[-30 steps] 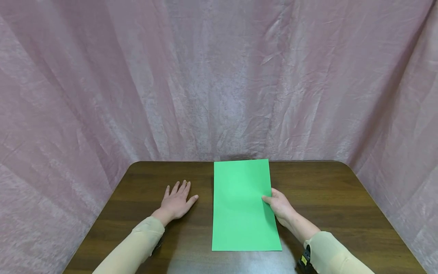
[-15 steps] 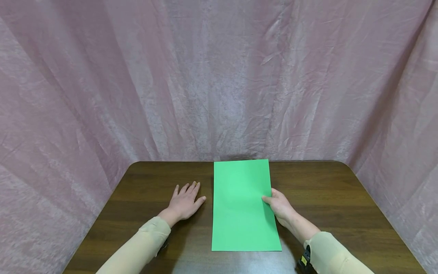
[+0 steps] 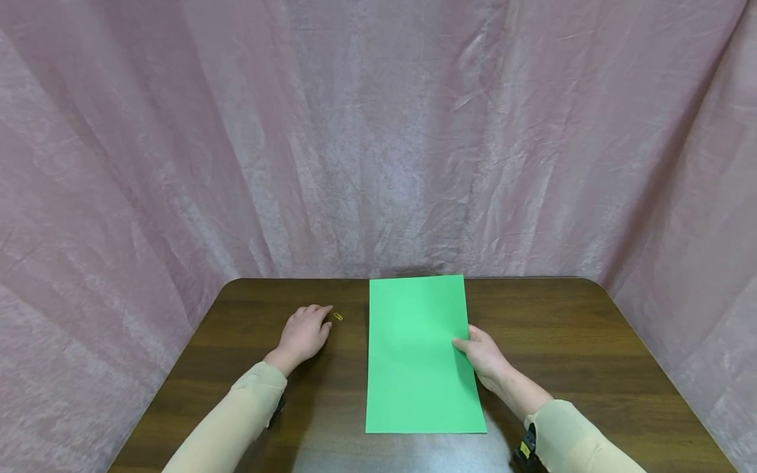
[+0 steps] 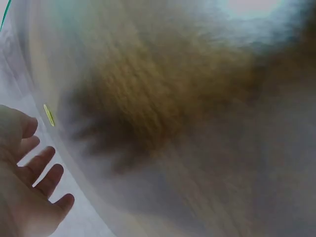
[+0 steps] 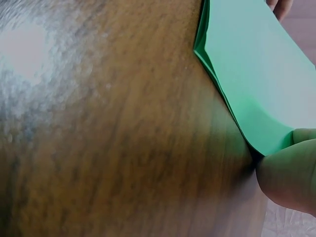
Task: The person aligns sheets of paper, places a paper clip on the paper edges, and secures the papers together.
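A yellow paper clip lies on the wooden table, a short way left of the green paper. Just beside it is my left hand, fingers a little bent and holding nothing. In the left wrist view, the paper clip sits apart from the loosely bent fingers of my left hand. My right hand pinches the paper's right edge, thumb on top. More than one layer shows along the edge of the paper in the right wrist view; folded or stacked, I cannot tell.
The dark wooden table has rounded far corners. A pink velvety curtain hangs behind it and along both sides. Light glares off the table's near part below the paper.
My left hand first slid right with the paper clip at its fingertips. It has since drawn back left, fingers more bent, leaving the clip exposed. The right hand and paper have stayed put.
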Demonstrator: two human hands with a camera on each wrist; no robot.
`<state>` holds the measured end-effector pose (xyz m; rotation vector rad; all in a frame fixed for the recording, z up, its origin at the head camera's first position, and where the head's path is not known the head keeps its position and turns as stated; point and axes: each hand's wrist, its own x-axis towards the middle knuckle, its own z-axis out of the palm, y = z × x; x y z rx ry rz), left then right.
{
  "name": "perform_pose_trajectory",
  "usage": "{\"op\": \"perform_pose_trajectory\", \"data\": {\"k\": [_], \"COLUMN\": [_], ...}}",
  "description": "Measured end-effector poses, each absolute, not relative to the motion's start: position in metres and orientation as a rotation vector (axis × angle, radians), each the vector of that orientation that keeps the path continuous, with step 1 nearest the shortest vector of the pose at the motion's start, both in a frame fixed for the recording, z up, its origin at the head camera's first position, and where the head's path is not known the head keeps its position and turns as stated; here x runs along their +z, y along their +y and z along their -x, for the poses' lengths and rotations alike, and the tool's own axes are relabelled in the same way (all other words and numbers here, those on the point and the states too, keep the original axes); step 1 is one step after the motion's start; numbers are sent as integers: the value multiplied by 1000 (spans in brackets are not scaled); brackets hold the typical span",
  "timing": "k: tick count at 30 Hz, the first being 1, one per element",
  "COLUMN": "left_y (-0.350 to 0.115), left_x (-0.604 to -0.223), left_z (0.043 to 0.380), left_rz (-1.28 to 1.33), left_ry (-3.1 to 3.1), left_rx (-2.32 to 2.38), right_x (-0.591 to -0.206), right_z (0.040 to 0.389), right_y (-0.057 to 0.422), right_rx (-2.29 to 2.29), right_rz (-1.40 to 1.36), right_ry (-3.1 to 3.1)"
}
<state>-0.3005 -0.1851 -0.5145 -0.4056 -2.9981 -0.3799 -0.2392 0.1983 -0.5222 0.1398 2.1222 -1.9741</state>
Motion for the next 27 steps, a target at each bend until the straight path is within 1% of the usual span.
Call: {"op": "perform_pose_trajectory", "data": {"k": [12,27], "left_y": [-177,-171], "left_x": [-516,-525], "left_z": [321,332], "left_rz": [346,287], "left_ry": [-3005,-3027], "left_rx": [-526,-576], "right_x": [-524,-523], "right_z": [237,237], "right_y": [198,198], "right_rx": [-1991,-1989], "right_rz": [-152,-141], "right_ry": [2119,2139]}}
